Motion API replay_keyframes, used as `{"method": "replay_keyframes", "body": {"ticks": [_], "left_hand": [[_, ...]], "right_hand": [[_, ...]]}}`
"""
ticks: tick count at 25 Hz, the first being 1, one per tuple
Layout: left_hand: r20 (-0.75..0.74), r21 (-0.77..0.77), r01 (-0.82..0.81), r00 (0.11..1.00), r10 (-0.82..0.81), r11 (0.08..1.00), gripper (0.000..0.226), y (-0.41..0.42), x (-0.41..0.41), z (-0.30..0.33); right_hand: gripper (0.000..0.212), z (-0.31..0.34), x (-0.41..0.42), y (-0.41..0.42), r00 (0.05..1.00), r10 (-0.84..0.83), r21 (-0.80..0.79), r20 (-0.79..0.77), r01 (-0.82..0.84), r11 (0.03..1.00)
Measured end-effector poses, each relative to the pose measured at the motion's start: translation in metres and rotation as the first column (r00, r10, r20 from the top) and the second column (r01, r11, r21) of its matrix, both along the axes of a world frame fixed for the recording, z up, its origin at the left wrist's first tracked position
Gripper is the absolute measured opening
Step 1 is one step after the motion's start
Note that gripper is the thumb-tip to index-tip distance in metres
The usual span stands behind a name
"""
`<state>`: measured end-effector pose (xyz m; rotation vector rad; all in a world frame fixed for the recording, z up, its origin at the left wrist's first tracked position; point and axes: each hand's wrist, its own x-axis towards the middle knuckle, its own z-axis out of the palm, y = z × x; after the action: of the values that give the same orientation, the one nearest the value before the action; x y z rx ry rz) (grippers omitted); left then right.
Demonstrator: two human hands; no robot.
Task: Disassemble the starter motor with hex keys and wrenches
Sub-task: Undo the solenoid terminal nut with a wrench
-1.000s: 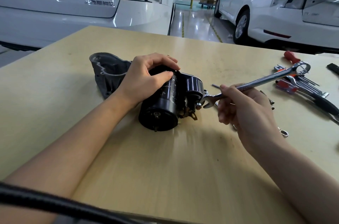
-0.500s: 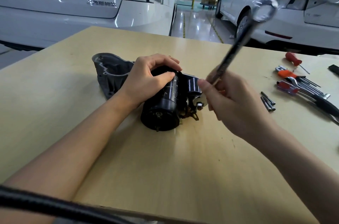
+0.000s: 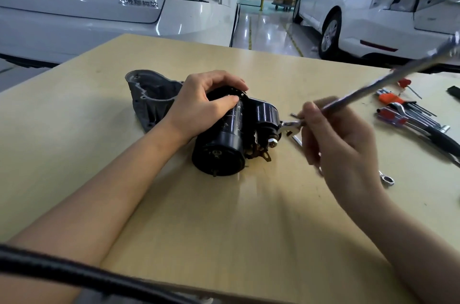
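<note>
Cast grey metal, drive-end housing [image 3: 149, 97]: rough matte casting with a hollow mouth, at the left end of the starter motor; attached, as far as can be seen.
Left hand [image 3: 201, 104]: curled over the top of the motor, holding it down on the worktop [image 3: 74, 154]; grip closed on the body.
Starter motor [image 3: 224, 139]: glossy black cylinder lying on its side near the worktop's middle, end cap towards the camera; smaller black solenoid alongside to the right.
Terminal nut [image 3: 273, 141]: bright hex nut on its stud at the solenoid end, in place.
Progress: judged early; motor looks whole, and housing, end cap and solenoid are all left to separate.
Combination wrench [image 3: 361, 91]: polished steel, long flat shank, motion-blurred; open end at the solenoid terminals, seating unclear.
Right hand [image 3: 341, 144]: grip closed, fingers pinching the shank near its open end.
Spare tools [image 3: 410, 114]: hex keys, red-handled drivers, far right.
</note>
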<state>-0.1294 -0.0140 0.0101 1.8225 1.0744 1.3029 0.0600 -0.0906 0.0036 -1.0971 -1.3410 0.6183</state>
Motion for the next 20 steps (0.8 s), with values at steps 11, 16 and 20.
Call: {"method": "replay_keyframes", "body": {"ticks": [11, 16, 20], "left_hand": [[0.002, -0.007, -0.009, 1.000, 0.009, 1.000, 0.022, -0.0020, 0.0021, 0.0024], [0.006, -0.007, -0.007, 1.000, 0.007, 1.000, 0.022, -0.0018, 0.0012, 0.0026], [-0.003, -0.002, -0.006, 1.000, 0.006, 1.000, 0.021, -0.0016, 0.0016, 0.0018]], "right_hand": [[0.022, -0.0015, 0.0075, 0.0103, 0.898, -0.128, -0.373, -0.421, -0.043, 0.927], [0.022, -0.0061, 0.0027, 0.0072, 0.947, -0.018, -0.279, -0.320, -0.076, 0.957], [0.021, -0.0083, 0.0001, 0.0061, 0.994, 0.045, -0.130, -0.099, -0.057, 0.990]]}}
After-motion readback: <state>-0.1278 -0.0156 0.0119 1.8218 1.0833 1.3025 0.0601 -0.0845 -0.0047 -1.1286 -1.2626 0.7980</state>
